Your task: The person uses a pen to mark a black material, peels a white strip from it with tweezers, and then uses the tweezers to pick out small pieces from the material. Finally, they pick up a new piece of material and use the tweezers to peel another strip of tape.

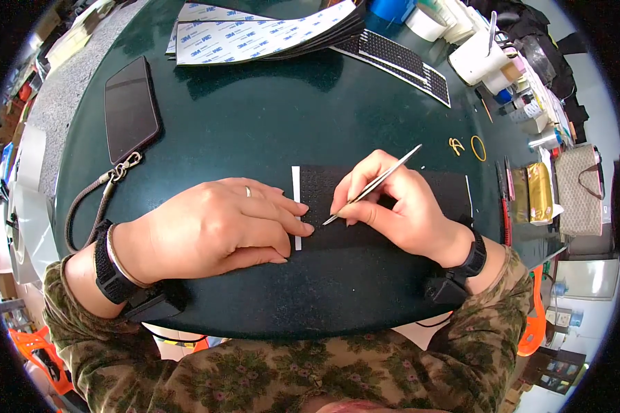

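In front of me a black perforated sheet with a white strip along its left edge lies on the dark green table. My left hand rests palm down with fingers stretched out, its fingertips on the sheet's left edge and holding nothing. Pinched in my right hand is a pair of metal tweezers. Their tip points down left at the sheet, close to my left fingertips. My right hand covers the middle of the sheet.
A phone with a strap lies at the left. White-backed sheets and black dotted strips are at the far side. Rubber bands, a yellow packet and a white container stand or lie to the right.
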A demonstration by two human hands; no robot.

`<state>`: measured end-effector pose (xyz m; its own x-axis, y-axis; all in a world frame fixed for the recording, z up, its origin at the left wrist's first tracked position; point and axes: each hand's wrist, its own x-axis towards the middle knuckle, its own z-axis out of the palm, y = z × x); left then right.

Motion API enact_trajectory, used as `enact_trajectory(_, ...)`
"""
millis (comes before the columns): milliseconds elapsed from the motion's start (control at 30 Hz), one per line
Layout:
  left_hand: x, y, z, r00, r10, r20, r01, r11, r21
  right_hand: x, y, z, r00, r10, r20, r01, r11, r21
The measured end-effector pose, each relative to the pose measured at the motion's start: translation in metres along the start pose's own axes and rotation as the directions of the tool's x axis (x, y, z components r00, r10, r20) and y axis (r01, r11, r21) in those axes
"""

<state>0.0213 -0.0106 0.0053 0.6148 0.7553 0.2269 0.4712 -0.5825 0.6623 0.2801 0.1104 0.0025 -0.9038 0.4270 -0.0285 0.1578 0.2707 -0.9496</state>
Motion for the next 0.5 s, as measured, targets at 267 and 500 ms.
enact_trajectory(267, 0.0001, 0.0000, 0.0007, 1.000, 0.004, -0.004, -0.004, 1.000, -0.007, -0.0017, 0.0063, -0.0009, 0.991, -0.127, 0.035, 0.130, 0.985, -0.115)
enact_trajectory(500, 0.0002, -0.0012, 0.0007, 1.000, 0.011, -0.012, -0.011, 1.000, -0.004, -0.0011, 0.0056, 0.0010, 0.979, -0.195, 0.062, 0.203, 0.963, -0.176)
